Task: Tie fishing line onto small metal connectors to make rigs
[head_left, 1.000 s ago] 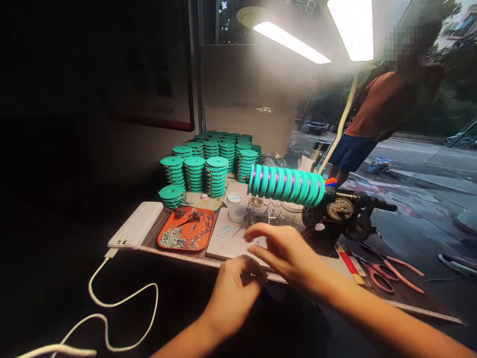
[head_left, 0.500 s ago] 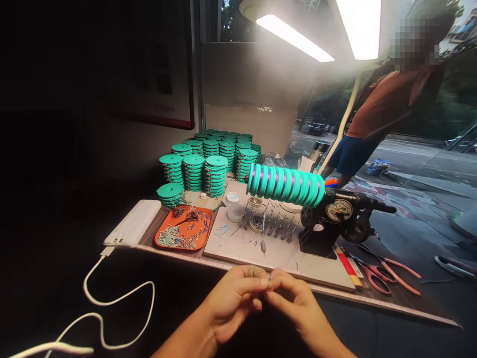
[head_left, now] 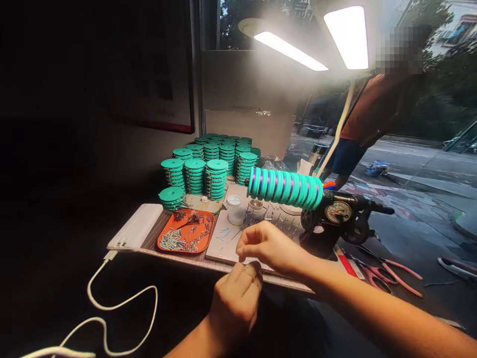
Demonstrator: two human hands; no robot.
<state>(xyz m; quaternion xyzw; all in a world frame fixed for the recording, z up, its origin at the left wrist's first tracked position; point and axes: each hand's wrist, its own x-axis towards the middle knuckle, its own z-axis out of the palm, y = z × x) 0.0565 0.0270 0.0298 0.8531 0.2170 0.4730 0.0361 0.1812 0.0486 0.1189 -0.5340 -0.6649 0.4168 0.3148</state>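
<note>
My left hand (head_left: 236, 301) is just in front of the table edge, its fingers curled closed. Whatever it may hold is hidden inside the fingers. Above it my right hand (head_left: 270, 248) reaches over the pale work board (head_left: 219, 248), thumb and fingertips pinched together. Anything in that pinch is too small to make out. Several teal foam spools (head_left: 285, 188) are threaded on the shaft of a black winding machine (head_left: 337, 216) behind my right hand. Short blue pieces (head_left: 223, 232) and a white cup (head_left: 235, 215) lie left of that hand.
An orange tray (head_left: 203, 243) holds small rig parts. Stacked teal spools (head_left: 195, 176) stand behind it. A white power bank (head_left: 136, 226) with a cable (head_left: 154, 298) sits at left. Pink-handled scissors (head_left: 376, 276) and pliers (head_left: 404, 278) lie right. Beyond, a person (head_left: 357, 119) stands under bright lamps (head_left: 346, 37).
My hands were together, fingertips meeting, in front of the board. The right hand has moved up and over the left, onto the board's front. The left has turned knuckles up and closed.
</note>
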